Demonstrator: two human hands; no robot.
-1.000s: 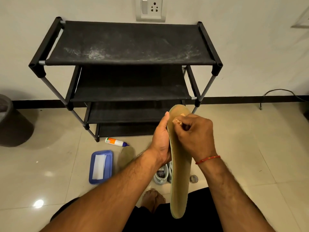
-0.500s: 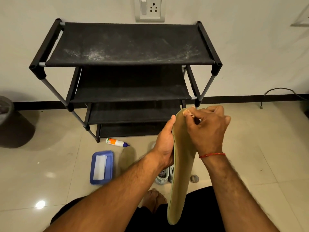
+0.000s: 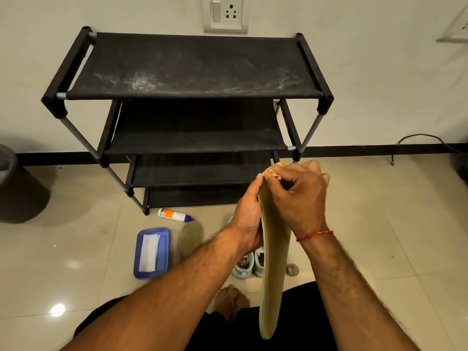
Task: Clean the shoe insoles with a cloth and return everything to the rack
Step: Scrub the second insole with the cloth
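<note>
Rack [image 3: 187,67]: dusty top shelf; shoes and insoles not yet returned, so cleaning looks about midway.
Insole [image 3: 274,262]: upright before rack; left hand [image 3: 247,219] grips its edge, right hand [image 3: 298,196] pinches cloth [image 3: 272,172] against its tip.
Second insole [image 3: 190,235], shoes [image 3: 247,267]: floor before rack.
Tray [image 3: 164,249]: left-front of rack; holds one white folded sheet [image 3: 150,252].
</note>
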